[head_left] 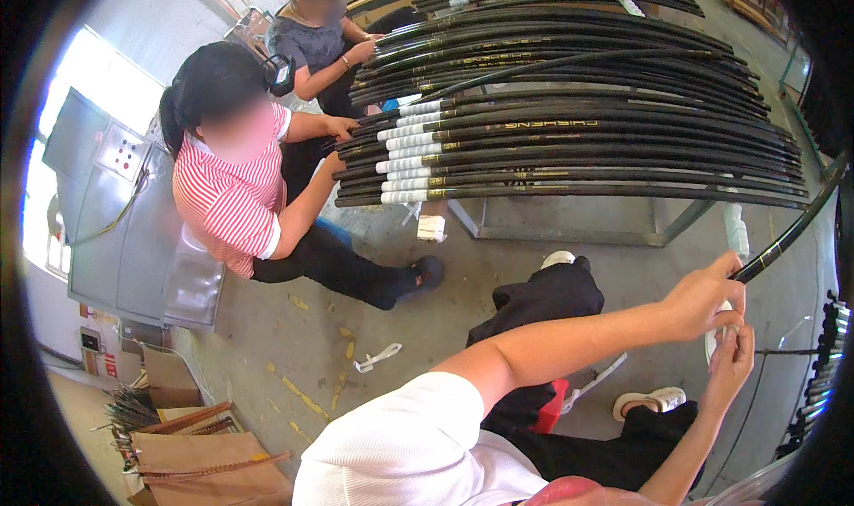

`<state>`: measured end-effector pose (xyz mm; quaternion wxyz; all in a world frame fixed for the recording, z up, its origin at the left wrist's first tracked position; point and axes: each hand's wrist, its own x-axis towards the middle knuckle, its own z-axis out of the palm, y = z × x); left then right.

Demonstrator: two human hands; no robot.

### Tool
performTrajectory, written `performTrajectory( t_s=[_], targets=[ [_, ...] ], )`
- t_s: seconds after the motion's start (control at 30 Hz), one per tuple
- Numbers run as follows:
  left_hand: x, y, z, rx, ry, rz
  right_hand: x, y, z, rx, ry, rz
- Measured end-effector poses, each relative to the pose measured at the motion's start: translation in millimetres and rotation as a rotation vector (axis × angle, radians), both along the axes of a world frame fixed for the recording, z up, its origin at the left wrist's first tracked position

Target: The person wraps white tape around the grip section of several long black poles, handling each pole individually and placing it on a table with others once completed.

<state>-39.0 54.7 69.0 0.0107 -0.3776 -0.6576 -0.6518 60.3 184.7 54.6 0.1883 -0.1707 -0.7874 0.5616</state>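
Observation:
My left hand (705, 299) is closed round the lower end of a black fishing rod (787, 237), which slants up to the right edge of the view. Just below it, my right hand (731, 360) has its fingertips pinched together, close to the left fingers. A white strip (712, 344) shows beside the two hands; whether the right fingers hold it I cannot tell. Beyond my hands, many black fishing rods (587, 137) lie side by side on a metal rack (569, 236), several with white wraps (409, 141) near their left ends.
A co-worker in a striped shirt (222, 194) and another in a grey shirt (307, 48) touch the rods' left ends. Black rod ends (823, 372) line the right rim. A grey machine cabinet (116, 203), cardboard (200, 466) and white scraps (378, 357) are at left.

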Motion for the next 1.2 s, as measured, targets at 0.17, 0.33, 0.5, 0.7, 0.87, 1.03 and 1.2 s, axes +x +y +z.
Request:
performTrajectory(
  t_s=[0.17,0.33,0.5,0.7,0.87,1.03,1.2],
  targets=[
    [1,3,-2,-0.006,-0.018,-0.003,0,0,-2,0.033,0.025,-0.004],
    [2,0,-1,-0.007,-0.020,-0.003,3,5,-2,-0.007,-0.022,0.022],
    [3,-3,3,-0.026,-0.031,0.000,4,1,1,-0.015,-0.030,0.010],
    [3,5,-4,0.020,0.048,0.058,-3,2,-4,0.154,0.094,0.022],
    [-3,-3,2,-0.065,0.022,0.008,-2,2,8,0.043,-0.029,0.062],
    [0,-2,2,-0.069,-0.041,-0.021,1,2,4,0.015,0.018,0.108],
    [-2,1,0,-0.005,-0.031,-0.008,4,12,-2,0.098,0.013,0.110]
  ],
)
